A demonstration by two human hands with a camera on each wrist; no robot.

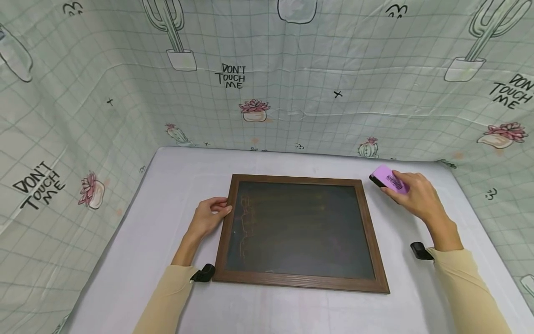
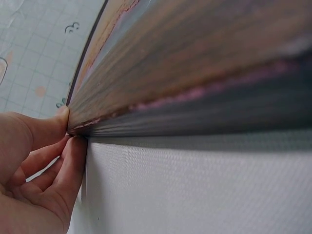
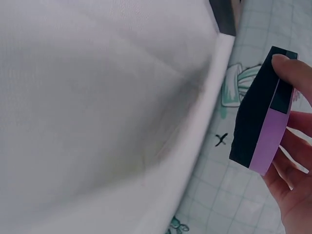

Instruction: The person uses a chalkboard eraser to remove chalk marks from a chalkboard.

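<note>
A chalkboard [image 1: 300,232] in a brown wooden frame lies on the white table, with faint orange chalk marks down its left side. At the frame's left edge, my left hand [image 1: 207,217] pinches the wood between thumb and fingertips; the left wrist view shows this grip on the frame [image 2: 146,73] close up. My right hand [image 1: 421,197] holds a purple eraser [image 1: 390,179] beyond the board's upper right corner. In the right wrist view the eraser [image 3: 265,117] shows its black felt side, held above the table, with the thumb on one end.
A white cloth [image 1: 192,171] covers the table. Behind and along both sides hangs a pale grid-patterned curtain [image 1: 292,88] printed with cacti and lettering. Black wrist cameras [image 1: 203,273] sit at both cuffs, the left one close to the board's lower left corner.
</note>
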